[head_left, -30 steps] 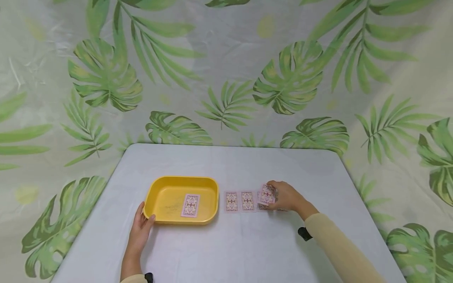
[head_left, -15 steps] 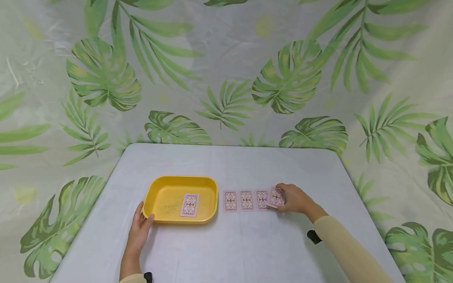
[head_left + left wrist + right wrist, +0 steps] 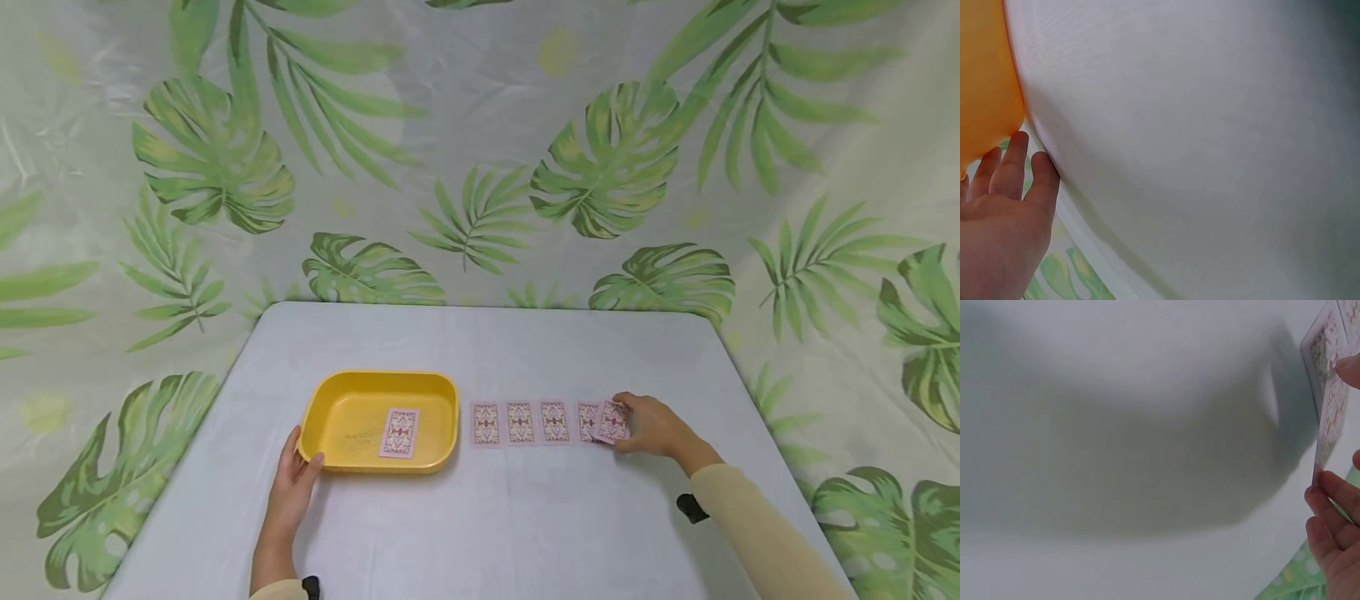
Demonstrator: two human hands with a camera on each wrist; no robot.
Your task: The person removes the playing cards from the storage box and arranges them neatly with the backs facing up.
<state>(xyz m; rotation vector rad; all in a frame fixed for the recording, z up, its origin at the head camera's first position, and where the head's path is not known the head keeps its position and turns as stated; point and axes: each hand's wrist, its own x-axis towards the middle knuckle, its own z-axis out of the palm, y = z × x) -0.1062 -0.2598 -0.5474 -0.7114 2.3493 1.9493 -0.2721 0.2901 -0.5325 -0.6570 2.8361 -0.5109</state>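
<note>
A yellow tray (image 3: 330, 400) sits left of centre on the white table (image 3: 487, 517), with one patterned card (image 3: 400, 432) lying face down inside it. My left hand (image 3: 303, 462) rests with straight fingers against the tray's front left corner, its thumb at the rim. The left wrist view shows the same fingers (image 3: 1010, 169) beside the tray wall (image 3: 985, 81). To the right of the tray, several face-down cards (image 3: 520, 422) lie in a row. At the row's right end my right hand (image 3: 626, 422) pinches a small stack of cards (image 3: 613, 421), with the stack (image 3: 1329, 419) tilted just above the table.
A leaf-printed cloth (image 3: 480, 167) hangs behind the table and drapes down around it. The table's right edge (image 3: 757, 400) runs close to my right hand. Bare tabletop (image 3: 487, 517) lies in front of the tray and the cards.
My right hand has moved to the right along the row with the stack. The row on the table has grown longer by a card or two. The left hand has stayed at the tray.
</note>
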